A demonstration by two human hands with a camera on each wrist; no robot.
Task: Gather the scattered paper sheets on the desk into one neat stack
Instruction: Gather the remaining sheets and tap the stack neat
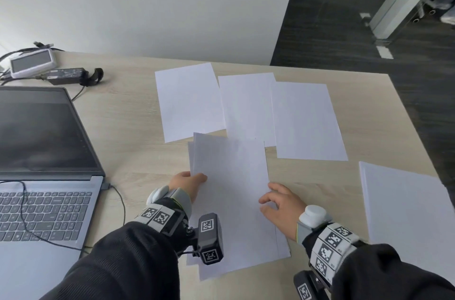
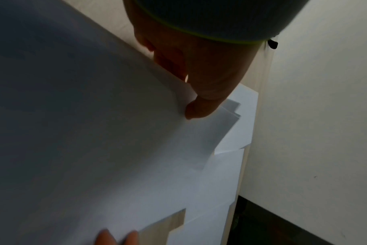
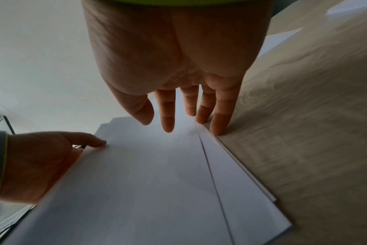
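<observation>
A loose stack of white paper sheets (image 1: 234,201) (image 2: 94,132) (image 3: 147,190) lies at the near middle of the wooden desk (image 1: 133,127), its edges uneven. My left hand (image 1: 189,182) (image 2: 203,82) (image 3: 42,162) pinches the stack's left edge, thumb on top, and that side is lifted a little. My right hand (image 1: 278,206) (image 3: 178,66) is open, its straight fingers touching the stack's right edge and the desk. Three single sheets lie beyond: left (image 1: 189,103), middle (image 1: 246,107), right (image 1: 307,122), the last two overlapping. Another sheet (image 1: 406,213) lies at the near right.
An open laptop (image 1: 44,152) takes up the left side, with a cable (image 1: 23,213) across its keyboard. A black power adapter (image 1: 66,75) and a small white device (image 1: 32,63) sit at the back left. The desk's right edge (image 1: 413,122) drops to a dark floor.
</observation>
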